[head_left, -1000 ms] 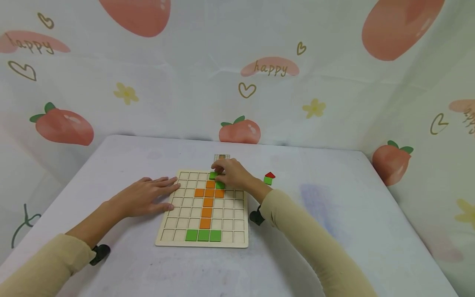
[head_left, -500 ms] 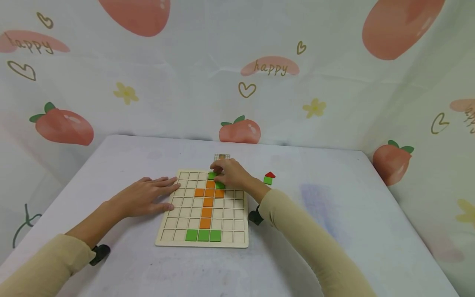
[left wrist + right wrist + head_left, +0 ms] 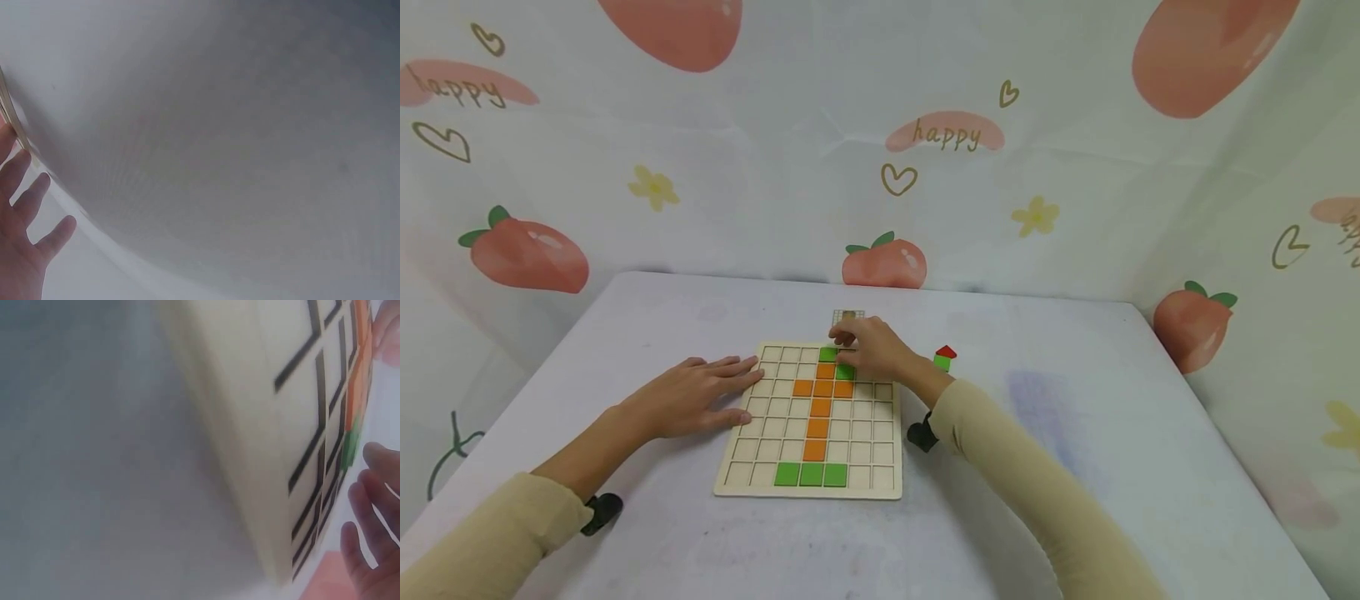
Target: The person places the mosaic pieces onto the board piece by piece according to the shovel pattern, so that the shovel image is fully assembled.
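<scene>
A pale wooden grid board (image 3: 880, 450) lies on the table, with square tiles set in its cells. Three green tiles (image 3: 811, 475) line its near row. Orange tiles (image 3: 817, 428) form a cross above them, and a green tile (image 3: 828, 354) sits in the far row. My right hand (image 3: 874, 346) hovers over the board's far end, thumb beside another green tile (image 3: 846, 372). Its fingers bend loosely in the right wrist view, with no piece visible between them. My left hand (image 3: 696, 398) is spread flat, fingertips resting at the board's left edge.
Behind the board lies a small gridded card (image 3: 848, 316), partly covered by my right hand. To the right are a red triangular piece (image 3: 946, 352) and a green square (image 3: 942, 363) touching it. A fruit-print cloth (image 3: 775, 167) hangs behind the table.
The far-row green tile has shifted slightly left into its cell. My right fingertips have moved a little left, then back right. My left hand stays put.
</scene>
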`<state>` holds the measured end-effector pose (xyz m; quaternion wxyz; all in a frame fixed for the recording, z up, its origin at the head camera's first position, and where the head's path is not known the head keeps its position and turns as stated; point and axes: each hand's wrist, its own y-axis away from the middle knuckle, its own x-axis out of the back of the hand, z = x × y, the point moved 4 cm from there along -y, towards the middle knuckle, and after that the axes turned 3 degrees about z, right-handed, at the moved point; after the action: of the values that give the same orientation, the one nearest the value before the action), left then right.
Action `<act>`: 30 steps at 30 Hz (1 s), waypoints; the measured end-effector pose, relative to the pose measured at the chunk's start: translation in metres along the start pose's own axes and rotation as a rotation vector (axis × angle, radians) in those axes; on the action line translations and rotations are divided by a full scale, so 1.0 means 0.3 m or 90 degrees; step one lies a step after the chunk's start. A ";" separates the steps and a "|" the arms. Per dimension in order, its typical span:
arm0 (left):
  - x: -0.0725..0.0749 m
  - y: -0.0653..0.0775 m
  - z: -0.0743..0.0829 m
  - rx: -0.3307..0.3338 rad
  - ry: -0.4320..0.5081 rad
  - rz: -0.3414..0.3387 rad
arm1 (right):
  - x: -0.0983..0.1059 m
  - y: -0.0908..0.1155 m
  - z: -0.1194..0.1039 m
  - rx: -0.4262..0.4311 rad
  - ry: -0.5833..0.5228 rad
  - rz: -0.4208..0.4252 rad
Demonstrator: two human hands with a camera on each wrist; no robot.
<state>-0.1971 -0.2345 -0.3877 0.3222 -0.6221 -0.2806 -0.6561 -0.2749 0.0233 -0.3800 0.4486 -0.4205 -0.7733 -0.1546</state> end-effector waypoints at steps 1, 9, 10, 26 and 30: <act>0.000 0.000 0.000 -0.001 0.000 0.000 | 0.008 0.007 0.003 0.002 -0.003 0.000; 0.003 -0.004 -0.001 -0.009 -0.006 0.006 | 0.090 0.102 0.059 -0.006 0.009 -0.013; 0.003 -0.005 -0.002 -0.008 -0.006 0.005 | 0.103 0.118 0.071 -0.006 0.014 -0.012; -0.003 -0.004 -0.002 0.000 -0.014 -0.006 | 0.224 0.330 0.279 -0.069 0.024 0.027; 0.002 -0.003 0.002 -0.002 -0.011 -0.002 | 0.233 0.351 0.288 -0.067 0.023 0.029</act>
<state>-0.1975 -0.2335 -0.3869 0.3177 -0.6276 -0.2836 -0.6517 -0.2578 0.1754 -0.3844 0.4428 -0.4583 -0.7462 -0.1923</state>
